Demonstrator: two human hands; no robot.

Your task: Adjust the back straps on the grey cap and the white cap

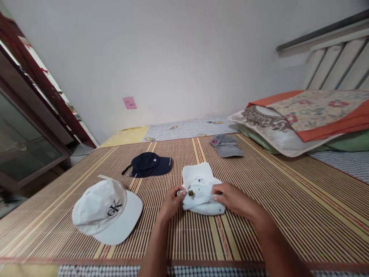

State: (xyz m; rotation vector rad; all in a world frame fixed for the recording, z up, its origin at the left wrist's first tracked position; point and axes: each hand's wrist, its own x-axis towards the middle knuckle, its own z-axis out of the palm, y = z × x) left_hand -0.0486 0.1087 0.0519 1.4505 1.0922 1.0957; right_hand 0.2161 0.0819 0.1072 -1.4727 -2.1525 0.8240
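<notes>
A folded white cap (pixel 201 189) lies on the striped bamboo mat (pixel 288 200) in front of me, its brim pointing away. My left hand (pixel 172 202) pinches the cap's back strap, where a small brass buckle shows. My right hand (pixel 233 198) grips the cap's right side, fingers closed on the fabric. A white cap with a black logo (pixel 106 211) sits to the left of my hands. Farther back a navy cap (pixel 150 164) lies on the mat, and a grey cap (pixel 226 146) rests near the pillows.
Stacked pillows with a floral and orange cover (pixel 305 119) fill the right back. A checked sheet (pixel 187 129) shows beyond the mat by the white wall, which bears a pink note (pixel 129 102). A glass-fronted wooden cabinet (pixel 25 142) stands at the left.
</notes>
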